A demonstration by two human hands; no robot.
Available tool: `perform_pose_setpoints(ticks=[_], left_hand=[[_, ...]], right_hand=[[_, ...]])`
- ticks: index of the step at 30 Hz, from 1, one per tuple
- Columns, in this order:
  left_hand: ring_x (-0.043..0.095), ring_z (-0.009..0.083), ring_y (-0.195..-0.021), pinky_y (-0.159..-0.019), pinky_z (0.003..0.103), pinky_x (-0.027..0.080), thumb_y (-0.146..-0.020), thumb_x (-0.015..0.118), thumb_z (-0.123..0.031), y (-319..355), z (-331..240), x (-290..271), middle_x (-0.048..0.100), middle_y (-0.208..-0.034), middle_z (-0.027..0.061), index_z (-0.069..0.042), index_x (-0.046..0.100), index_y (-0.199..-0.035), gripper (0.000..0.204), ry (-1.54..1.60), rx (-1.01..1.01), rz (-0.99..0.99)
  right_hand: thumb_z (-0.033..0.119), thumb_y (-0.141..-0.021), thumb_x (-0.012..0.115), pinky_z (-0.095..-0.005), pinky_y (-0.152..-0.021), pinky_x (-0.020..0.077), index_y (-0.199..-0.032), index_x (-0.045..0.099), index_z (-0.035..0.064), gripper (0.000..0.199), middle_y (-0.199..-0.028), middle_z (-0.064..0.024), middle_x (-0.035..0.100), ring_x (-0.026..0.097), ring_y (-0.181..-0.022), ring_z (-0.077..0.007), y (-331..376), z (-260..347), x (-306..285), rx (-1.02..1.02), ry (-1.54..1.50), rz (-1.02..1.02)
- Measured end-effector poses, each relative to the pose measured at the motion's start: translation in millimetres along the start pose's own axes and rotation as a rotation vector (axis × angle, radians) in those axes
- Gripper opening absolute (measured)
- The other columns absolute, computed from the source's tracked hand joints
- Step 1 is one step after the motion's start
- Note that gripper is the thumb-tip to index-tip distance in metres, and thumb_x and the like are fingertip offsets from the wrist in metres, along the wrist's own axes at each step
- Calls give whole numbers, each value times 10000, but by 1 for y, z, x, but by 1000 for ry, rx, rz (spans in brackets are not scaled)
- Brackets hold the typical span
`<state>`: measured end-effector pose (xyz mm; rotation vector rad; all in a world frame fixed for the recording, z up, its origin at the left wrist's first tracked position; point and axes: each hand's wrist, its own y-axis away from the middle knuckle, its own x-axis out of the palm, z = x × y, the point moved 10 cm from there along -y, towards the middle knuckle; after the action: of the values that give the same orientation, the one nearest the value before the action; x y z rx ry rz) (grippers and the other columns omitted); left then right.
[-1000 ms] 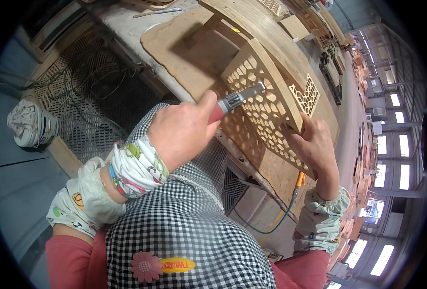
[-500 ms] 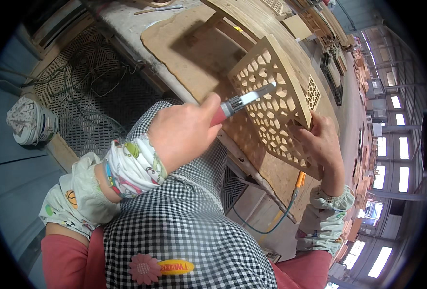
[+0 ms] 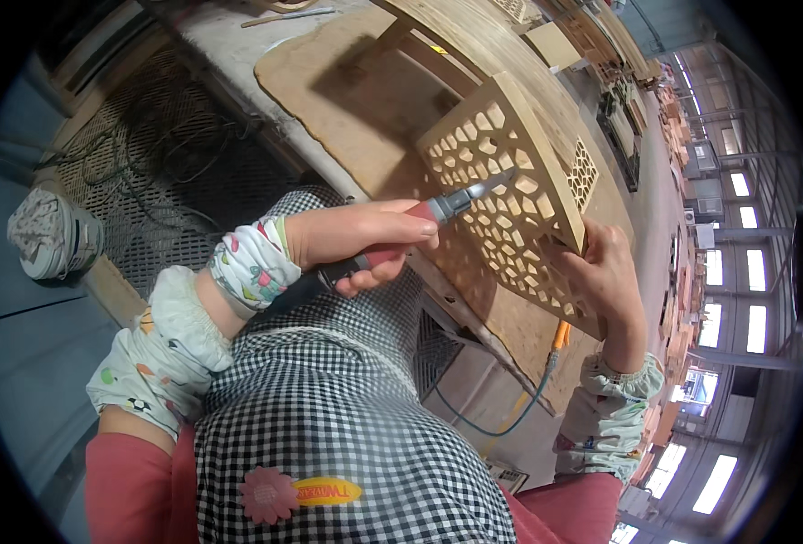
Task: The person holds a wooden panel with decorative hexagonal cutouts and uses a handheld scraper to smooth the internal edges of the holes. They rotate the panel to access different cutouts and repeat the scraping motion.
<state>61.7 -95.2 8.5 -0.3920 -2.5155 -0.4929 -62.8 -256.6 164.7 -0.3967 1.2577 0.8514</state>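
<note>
Matt pale wood lattice panel [image 3: 510,199], metal-tipped red tool [image 3: 438,213]

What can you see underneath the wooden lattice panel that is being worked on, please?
Under the lattice panel lies a flat brown board, showing through the cut-outs. The right hand props the panel's lower edge; its fingertips are hidden behind the wood. The left hand holds a red-handled tool against it.

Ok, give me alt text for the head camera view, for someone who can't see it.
Seen from above, a person's left hand holds a red-handled pen-like tool with its tip on a pierced wooden lattice panel, which the right hand steadies tilted against a workbench. The person wears a checked apron and patterned sleeve covers.
</note>
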Motion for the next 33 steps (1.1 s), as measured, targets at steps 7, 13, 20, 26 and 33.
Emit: perform_pose_setpoints(ticks=[7, 13, 20, 26, 33], left_hand=[[431, 55, -411, -342, 207, 368, -1154, 396, -401, -3, 15, 21, 501, -659, 15, -35, 468, -1384, 439, 472, 55, 275], [447, 56, -414, -353, 207, 386, -1150, 433, -381, -4, 8, 17, 518, -652, 4, -48, 478, -1317, 376, 266, 47, 145], [454, 52, -417, -366, 208, 405, -1133, 473, -382, 3, 4, 16, 521, -644, -12, -65, 436, -1312, 366, 132, 3, -3], [461, 37, -434, -385, 194, 404, -1118, 498, -384, 9, -6, 10, 504, -648, -21, -62, 443, -1304, 376, -48, -10, -127], [727, 408, -700, -605, 485, 590, -1000, 674, -314, 28, -42, -4, 703, -784, 230, -36, 492, -1263, 424, -943, 223, -658]], right_hand=[[196, -844, 736, -414, -649, 522, -1006, 769, 11, 249, -704, -197, 679, 675, -611, -323, -2, -3, 2, -52, 51, 16], [181, -847, 729, -398, -626, 516, -1033, 765, 0, 262, -687, -182, 685, 665, -579, -306, -2, -1, 2, -46, 37, 17], [152, -845, 715, -389, -629, 523, -1018, 755, -25, 251, -668, -170, 692, 678, -572, -269, -4, 4, 5, -73, -9, 21], [144, -840, 707, -406, -644, 530, -992, 752, -27, 233, -671, -178, 687, 681, -587, -290, -6, 5, 2, -73, 11, 0], [164, -831, 704, -427, -662, 531, -991, 753, -16, 245, -688, -200, 680, 674, -607, -333, -4, 6, 4, -13, 3, 5]])
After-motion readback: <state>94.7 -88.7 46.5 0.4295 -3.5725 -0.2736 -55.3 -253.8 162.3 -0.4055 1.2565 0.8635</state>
